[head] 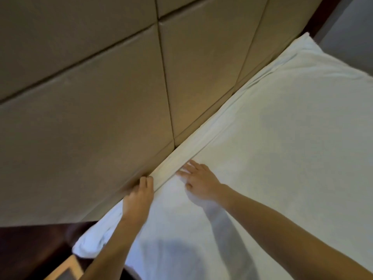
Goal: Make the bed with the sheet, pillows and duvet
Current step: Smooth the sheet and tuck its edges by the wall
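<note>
A white sheet (pixel 282 148) covers the mattress, which runs diagonally from the lower left to the upper right. Its folded edge (pixel 187 154) lies along the padded beige headboard (pixel 90 118). My left hand (pixel 139 197) is at that edge, with curled fingers pushing the sheet down between mattress and headboard. My right hand (pixel 198 182) lies flat on the sheet just beside the edge, fingers spread and straight. No pillows or duvet are in view.
The headboard's quilted panels fill the upper left. Dark wood furniture (pixel 30 249) stands at the lower left, below the mattress corner (pixel 88 245). A grey wall (pixel 351 27) shows at the top right.
</note>
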Available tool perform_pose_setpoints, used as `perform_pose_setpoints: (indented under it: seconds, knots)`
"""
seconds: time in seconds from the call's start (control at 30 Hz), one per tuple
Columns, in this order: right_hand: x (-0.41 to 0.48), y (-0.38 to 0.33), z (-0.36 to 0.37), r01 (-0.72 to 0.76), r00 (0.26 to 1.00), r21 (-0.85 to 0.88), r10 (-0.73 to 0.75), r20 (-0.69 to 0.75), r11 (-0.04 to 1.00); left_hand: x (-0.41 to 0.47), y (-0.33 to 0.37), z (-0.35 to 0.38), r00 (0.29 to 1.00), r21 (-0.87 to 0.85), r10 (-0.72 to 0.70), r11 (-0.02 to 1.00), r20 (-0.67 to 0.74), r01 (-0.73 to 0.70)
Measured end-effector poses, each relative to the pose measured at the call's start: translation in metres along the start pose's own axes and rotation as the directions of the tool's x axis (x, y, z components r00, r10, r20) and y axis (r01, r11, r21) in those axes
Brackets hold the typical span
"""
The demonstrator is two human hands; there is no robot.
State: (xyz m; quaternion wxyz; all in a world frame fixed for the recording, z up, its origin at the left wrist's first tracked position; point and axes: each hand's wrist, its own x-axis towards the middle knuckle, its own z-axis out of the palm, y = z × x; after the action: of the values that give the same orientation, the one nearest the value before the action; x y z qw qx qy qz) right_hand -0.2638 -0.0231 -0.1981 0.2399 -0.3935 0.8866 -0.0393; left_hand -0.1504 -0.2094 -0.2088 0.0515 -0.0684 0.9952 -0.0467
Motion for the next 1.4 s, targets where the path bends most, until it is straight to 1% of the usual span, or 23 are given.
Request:
perform_pose_setpoints:
  seconds: [0.07, 0.1, 0.2, 0.27, 0.33, 0.4, 0.47, 0.53, 0.6, 0.63, 0.7, 0.77, 0.83, 0.9, 0.93, 0.97, 1.1, 1.13, 1.17, 1.23, 1.3, 1.37, 1.4]
  knots:
    - [0.013, -0.020, 0.002, 0.074, 0.997, -0.039, -0.073, 0.021, 0.996, -0.002, -0.011, -0.002, 0.998, -0.007, 0.048, 0.999, -0.043, -0.048]
    - [0.020, -0.030, 0.002, 0.071, 0.997, -0.031, -0.070, 0.034, 0.997, -0.003, -0.016, -0.005, 0.995, 0.007, 0.069, 0.998, -0.070, -0.069]
    - [0.035, -0.048, 0.000, -0.025, 0.992, 0.008, 0.024, 0.123, 1.000, -0.009, -0.026, -0.004, 0.984, 0.045, 0.080, 0.996, -0.159, -0.073]
    - [0.039, -0.051, -0.005, -0.059, 0.979, -0.034, 0.065, 0.195, 0.998, -0.024, -0.030, 0.001, 0.978, 0.063, 0.055, 0.997, -0.199, -0.044]
    - [0.037, -0.055, -0.009, -0.084, 0.974, -0.021, 0.086, 0.208, 0.996, -0.047, -0.035, 0.011, 0.974, 0.030, 0.004, 1.000, -0.225, 0.003]
    - [0.032, -0.061, -0.010, -0.092, 0.989, 0.041, 0.087, 0.122, 0.995, -0.070, -0.046, 0.024, 0.976, -0.043, -0.093, 0.995, -0.195, 0.086]
    - [0.026, -0.068, -0.008, -0.056, 0.998, 0.114, 0.060, -0.032, 0.992, -0.090, -0.055, 0.031, 0.965, -0.099, -0.224, 0.972, -0.135, 0.212]
    - [0.022, -0.079, -0.004, 0.009, 0.989, 0.140, 0.011, -0.148, 0.990, -0.105, -0.061, 0.035, 0.941, -0.137, -0.339, 0.931, 0.012, 0.338]
    - [0.020, -0.093, 0.002, 0.097, 0.981, 0.132, -0.072, -0.182, 0.987, -0.115, -0.062, 0.034, 0.878, -0.241, -0.438, 0.846, 0.194, 0.476]
    - [0.018, -0.101, 0.006, 0.142, 0.978, 0.118, -0.121, -0.172, 0.983, -0.117, -0.060, 0.032, 0.833, -0.311, -0.487, 0.775, 0.261, 0.550]
    - [0.015, -0.118, 0.014, 0.222, 0.969, 0.110, -0.207, -0.134, 0.969, -0.116, -0.054, 0.023, 0.700, -0.394, -0.591, 0.579, 0.400, 0.714]
    - [0.014, -0.132, 0.021, 0.283, 0.958, 0.118, -0.275, -0.081, 0.952, -0.113, -0.051, 0.021, 0.618, -0.451, -0.648, 0.434, 0.446, 0.780]
    - [0.016, -0.142, 0.026, 0.323, 0.946, 0.084, -0.322, -0.020, 0.943, -0.110, -0.052, 0.023, 0.555, -0.521, -0.685, 0.291, 0.472, 0.803]
    - [0.019, -0.147, 0.030, 0.335, 0.942, 0.048, -0.336, 0.011, 0.941, -0.108, -0.056, 0.030, 0.520, -0.554, -0.683, 0.200, 0.513, 0.808]
    - [0.020, -0.148, 0.031, 0.335, 0.942, 0.036, -0.336, 0.018, 0.942, -0.108, -0.059, 0.032, 0.522, -0.550, -0.666, 0.197, 0.532, 0.812]
    - [0.021, -0.148, 0.032, 0.333, 0.942, 0.028, -0.334, 0.025, 0.942, -0.110, -0.061, 0.033, 0.536, -0.536, -0.647, 0.226, 0.542, 0.814]
    - [0.020, -0.149, 0.035, 0.362, 0.932, 0.017, -0.362, 0.016, 0.932, -0.121, -0.078, 0.037, 0.645, -0.483, -0.612, 0.438, 0.458, 0.759]
    - [0.020, -0.149, 0.036, 0.368, 0.930, 0.015, -0.368, 0.020, 0.930, -0.125, -0.082, 0.041, 0.665, -0.489, -0.613, 0.462, 0.427, 0.740]
    - [0.020, -0.149, 0.036, 0.367, 0.930, 0.008, -0.367, 0.034, 0.930, -0.129, -0.084, 0.043, 0.673, -0.534, -0.622, 0.438, 0.400, 0.723]
    - [0.022, -0.154, 0.036, 0.339, 0.937, -0.034, -0.335, 0.098, 0.940, -0.135, -0.083, 0.040, 0.674, -0.633, -0.634, 0.353, 0.380, 0.689]
    - [0.025, -0.160, 0.037, 0.301, 0.943, -0.075, -0.285, 0.172, 0.951, -0.137, -0.074, 0.034, 0.718, -0.690, -0.604, 0.355, 0.346, 0.631]
    - [0.028, -0.166, 0.038, 0.250, 0.948, -0.072, -0.229, 0.221, 0.965, -0.137, -0.063, 0.035, 0.784, -0.752, -0.559, 0.386, 0.269, 0.534]
    - [0.029, -0.169, 0.039, 0.221, 0.950, -0.061, -0.201, 0.238, 0.973, -0.136, -0.058, 0.036, 0.804, -0.765, -0.540, 0.400, 0.248, 0.505]
